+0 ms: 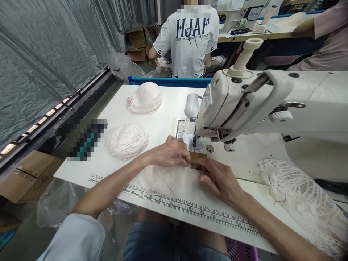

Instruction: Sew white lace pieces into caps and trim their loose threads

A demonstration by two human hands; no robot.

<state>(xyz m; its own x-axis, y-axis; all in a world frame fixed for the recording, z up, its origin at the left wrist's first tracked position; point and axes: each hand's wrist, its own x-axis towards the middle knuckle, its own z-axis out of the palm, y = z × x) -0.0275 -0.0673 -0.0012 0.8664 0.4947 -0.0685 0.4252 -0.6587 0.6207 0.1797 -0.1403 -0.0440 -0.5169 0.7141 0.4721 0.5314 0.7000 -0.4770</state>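
Note:
Just in front of the needle of a white sewing machine (233, 105), a small flat brown piece (199, 159) lies between my hands; I cannot make out its kind. My left hand (174, 151) is closed, with curled fingertips at the brown piece's left end. At its right end, the fingers of my right hand (220, 179) press together on it, thumb below. Pale pink fabric (160, 179) with a loose dark thread lies on the table under and beside my left hand. The fingertips partly hide the brown piece.
A white lace bundle (127, 141) and a pink cup-shaped piece (145, 97) lie on the left of the white table (92, 165). More white lace (301, 199) is at the right. A printed ruler (190, 208) runs along the front edge. A co-worker (193, 40) sits ahead.

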